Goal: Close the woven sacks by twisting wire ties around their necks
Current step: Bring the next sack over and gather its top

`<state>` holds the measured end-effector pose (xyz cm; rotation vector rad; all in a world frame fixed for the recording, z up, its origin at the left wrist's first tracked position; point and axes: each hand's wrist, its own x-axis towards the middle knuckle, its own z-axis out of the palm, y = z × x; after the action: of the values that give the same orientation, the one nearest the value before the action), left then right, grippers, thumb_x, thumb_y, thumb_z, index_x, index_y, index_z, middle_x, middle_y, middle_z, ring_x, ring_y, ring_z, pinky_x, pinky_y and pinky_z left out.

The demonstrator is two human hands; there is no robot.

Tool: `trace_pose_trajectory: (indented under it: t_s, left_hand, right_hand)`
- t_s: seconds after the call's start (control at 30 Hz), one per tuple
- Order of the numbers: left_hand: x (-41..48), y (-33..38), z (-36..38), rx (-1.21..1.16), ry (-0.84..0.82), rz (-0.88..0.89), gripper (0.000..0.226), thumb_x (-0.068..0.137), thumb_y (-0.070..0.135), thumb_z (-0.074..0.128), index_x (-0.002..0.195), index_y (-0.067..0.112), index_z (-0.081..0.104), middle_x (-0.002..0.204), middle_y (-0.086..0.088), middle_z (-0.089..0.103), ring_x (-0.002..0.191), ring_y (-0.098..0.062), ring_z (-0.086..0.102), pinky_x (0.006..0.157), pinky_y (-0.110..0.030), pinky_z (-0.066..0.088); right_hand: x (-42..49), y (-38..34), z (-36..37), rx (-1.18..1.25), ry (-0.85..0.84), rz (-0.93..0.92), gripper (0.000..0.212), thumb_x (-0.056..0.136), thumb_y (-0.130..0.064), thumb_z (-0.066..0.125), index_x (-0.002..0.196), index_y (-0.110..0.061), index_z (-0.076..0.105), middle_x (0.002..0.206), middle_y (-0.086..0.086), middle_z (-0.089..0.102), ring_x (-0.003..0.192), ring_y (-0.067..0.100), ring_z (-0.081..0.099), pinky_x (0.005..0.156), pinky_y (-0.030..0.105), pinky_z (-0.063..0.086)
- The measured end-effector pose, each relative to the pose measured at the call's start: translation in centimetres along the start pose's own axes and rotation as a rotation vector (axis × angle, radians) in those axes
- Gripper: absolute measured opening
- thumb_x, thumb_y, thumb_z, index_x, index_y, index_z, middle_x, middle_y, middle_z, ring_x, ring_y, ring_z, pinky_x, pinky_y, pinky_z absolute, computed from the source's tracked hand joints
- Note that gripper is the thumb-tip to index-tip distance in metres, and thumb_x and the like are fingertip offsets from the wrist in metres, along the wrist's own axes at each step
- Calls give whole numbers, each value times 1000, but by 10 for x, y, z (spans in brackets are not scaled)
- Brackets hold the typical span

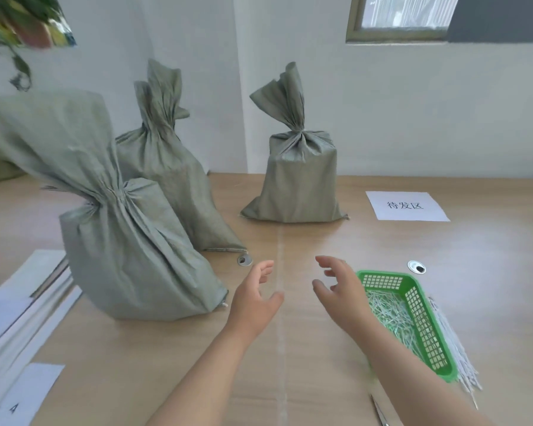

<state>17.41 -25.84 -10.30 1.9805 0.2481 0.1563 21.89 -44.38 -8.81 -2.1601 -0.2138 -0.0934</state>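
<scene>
Sacks, how many and where?
Three, all on the table. The near sack stands at nine o'clock from the hands and leans left. The middle sack is behind it at eleven. The far sack stands upright at twelve, apart from the other two. Each neck is bunched tight. Whether a tie goes round any of them, I cannot tell.
And the hands?
The left hand and the right hand hover over the table, palms turned towards each other. Their fingers are spread and loosely curved, holding nothing.
Where are the wire ties?
They are heaped in a green basket at four o'clock, just beside the right hand. More loose ties lie along its outer side.
Anything else?
A paper label lies at one o'clock, right of the far sack. Scissors show at the bottom edge at six. White sheets lie at eight o'clock.
</scene>
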Motion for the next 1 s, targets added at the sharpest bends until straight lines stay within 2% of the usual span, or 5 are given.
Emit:
trace_pose_trajectory:
  t_s: [0.17, 0.3, 0.53, 0.87, 1.0]
  left_hand:
    - [8, -3, -42, 3, 103, 13, 60, 80, 18, 71, 132, 40, 51, 130, 21, 60, 124, 1, 53, 101, -28, 43]
    - [17, -14, -91, -32, 184, 38, 58, 82, 14, 72, 126, 45, 50, 129, 21, 59, 122, 3, 53, 97, -21, 41]
    - [28, -41, -205, -53, 268, 100, 57, 84, 8, 71, 130, 35, 51, 132, 13, 58, 123, -3, 53, 102, -26, 42]
    - [57, -54, -342, -95, 528, 110, 50, 85, 11, 73, 127, 28, 53, 127, 11, 59, 120, -11, 57, 102, -32, 46]
    - [78, -49, -367, -65, 467, 69, 66, 83, 14, 78, 141, 19, 46, 136, 5, 55, 123, -13, 53, 101, -28, 41]
  right_hand:
    - [14, -33, 26, 14, -46, -40, 43, 85, -9, 67, 126, -21, 60, 119, -9, 59, 102, 11, 59, 87, 29, 48]
    - [22, -68, 55, 7, -56, -69, 44, 85, -9, 67, 126, -21, 60, 119, -5, 61, 101, 13, 59, 87, 31, 49]
    - [32, -148, 124, 9, -37, -110, 45, 85, -11, 68, 127, -20, 59, 119, -7, 59, 101, 12, 57, 85, 27, 48]
    - [68, -256, 195, 93, -76, -150, 48, 89, -18, 63, 136, -23, 54, 125, -8, 59, 108, 11, 57, 95, 35, 50]
    - [84, -287, 213, 94, -121, -152, 52, 90, -20, 63, 140, -24, 49, 125, -5, 58, 110, 15, 57, 96, 40, 51]
